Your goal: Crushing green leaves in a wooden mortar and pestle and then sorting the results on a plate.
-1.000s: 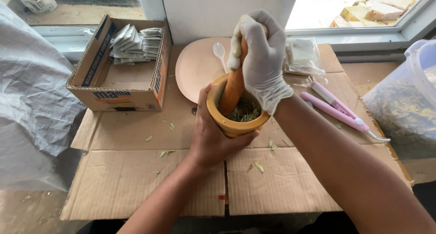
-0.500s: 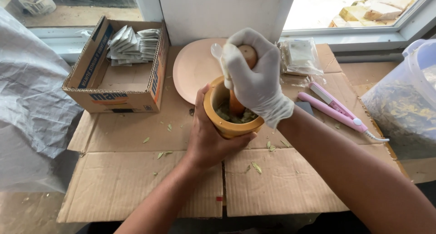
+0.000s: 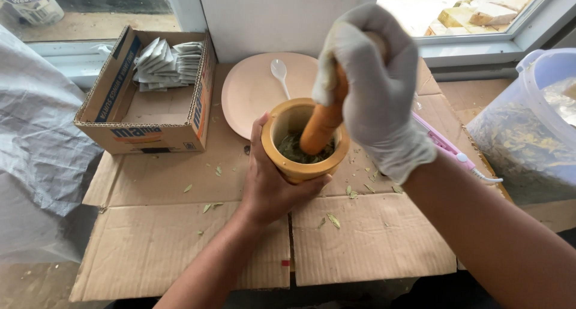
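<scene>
Cardboard covers the worktop [image 3: 180,249], strewn with leaf bits. A box [image 3: 144,108] of folded sachets sits far left, a clear tub [image 3: 528,135] of dried leaves far right. A plate [image 3: 252,93] bears a white spoon [image 3: 279,72]. The mortar [image 3: 303,142] stands mid-worktop, touching the plate; the bare left hand [image 3: 270,183] wraps it. The gloved right hand [image 3: 375,87] has its fingers closed on the pestle [image 3: 321,126], tip in crushed leaves.

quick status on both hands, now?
Left hand: bare, closed around the yellow mortar, steadying it on the cardboard.
Right hand: gloved, closed on the orange pestle, its tip down in the green leaves inside.
</scene>
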